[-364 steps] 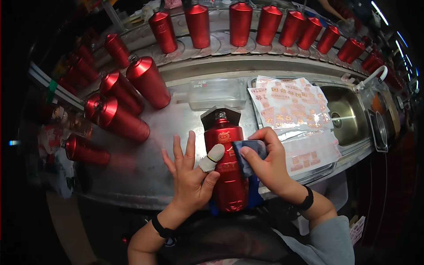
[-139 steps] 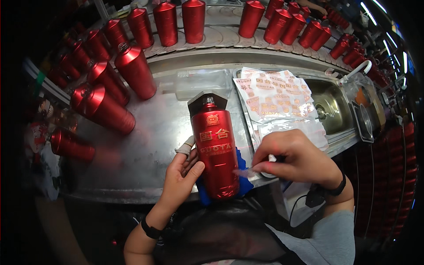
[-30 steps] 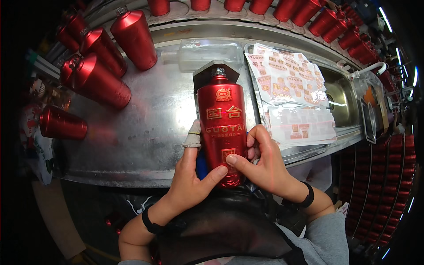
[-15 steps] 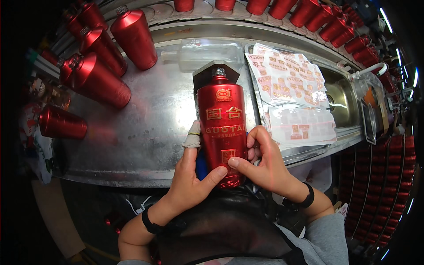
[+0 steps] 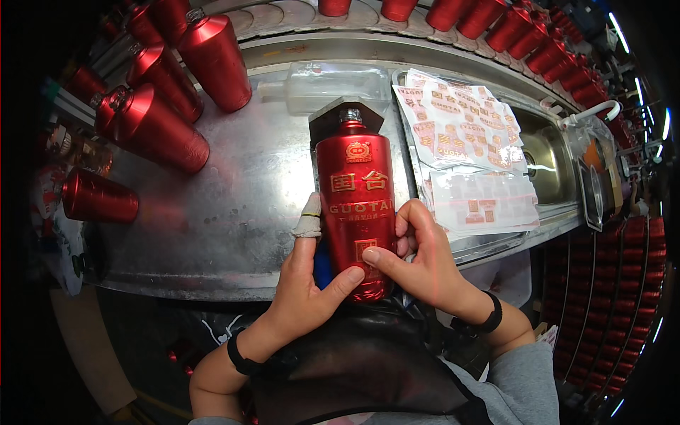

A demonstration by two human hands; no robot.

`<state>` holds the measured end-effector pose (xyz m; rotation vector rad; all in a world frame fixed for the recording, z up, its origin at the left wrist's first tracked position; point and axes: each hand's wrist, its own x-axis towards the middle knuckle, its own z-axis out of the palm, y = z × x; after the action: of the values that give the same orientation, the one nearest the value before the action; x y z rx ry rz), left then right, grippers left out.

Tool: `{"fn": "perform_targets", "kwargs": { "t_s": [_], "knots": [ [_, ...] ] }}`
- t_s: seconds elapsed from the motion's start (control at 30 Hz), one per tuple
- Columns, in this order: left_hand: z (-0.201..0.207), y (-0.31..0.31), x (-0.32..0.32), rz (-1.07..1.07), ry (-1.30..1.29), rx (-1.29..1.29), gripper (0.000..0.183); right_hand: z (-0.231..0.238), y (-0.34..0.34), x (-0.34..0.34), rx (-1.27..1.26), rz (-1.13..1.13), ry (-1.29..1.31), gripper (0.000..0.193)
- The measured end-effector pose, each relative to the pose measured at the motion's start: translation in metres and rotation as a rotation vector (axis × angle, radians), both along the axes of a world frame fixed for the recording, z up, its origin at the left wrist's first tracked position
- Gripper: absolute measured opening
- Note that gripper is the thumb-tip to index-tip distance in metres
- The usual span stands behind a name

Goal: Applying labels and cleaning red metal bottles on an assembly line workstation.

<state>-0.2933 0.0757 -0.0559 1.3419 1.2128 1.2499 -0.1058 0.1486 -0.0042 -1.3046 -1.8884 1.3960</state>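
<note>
A red metallic bottle [image 5: 354, 184] with gold lettering lies in front of me, its neck pointing away, against a dark angular stand [image 5: 326, 117]. My left hand [image 5: 304, 283] is closed round its lower left side, thumb on the front near the base. A pale wrap covers one of its fingers. My right hand [image 5: 425, 258] grips the lower right side with bent fingers. Its thumb presses on a small gold-edged square mark low on the bottle. The fingertips under the bottle are hidden.
Sheets of gold-and-red transfers [image 5: 460, 127] lie on a tray to the right, beside a sink [image 5: 549, 152]. Several red bottles [image 5: 212, 64] stand at the left of the metal table [image 5: 234, 205]; a clear bottle [image 5: 336, 85] lies behind the stand. More bottles line the conveyor [image 5: 283, 28].
My right thumb has slid slightly up and left over the square mark. The bottle and my left hand stay in place. The conveyor bottles have shifted along the line.
</note>
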Motion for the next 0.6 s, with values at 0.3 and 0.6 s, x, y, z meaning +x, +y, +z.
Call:
{"fn": "perform_targets", "kwargs": {
  "t_s": [0.3, 0.6],
  "knots": [
    [0.01, 0.006, 0.002, 0.024, -0.068, -0.006, 0.09, 0.0, 0.0, -0.002, 0.059, -0.002, -0.045, 0.046],
    [0.011, 0.007, 0.007, 0.041, -0.125, -0.013, 0.086, -0.012, 0.0, 0.006, -0.059, 0.001, 0.111, 0.046]
  ]
}}
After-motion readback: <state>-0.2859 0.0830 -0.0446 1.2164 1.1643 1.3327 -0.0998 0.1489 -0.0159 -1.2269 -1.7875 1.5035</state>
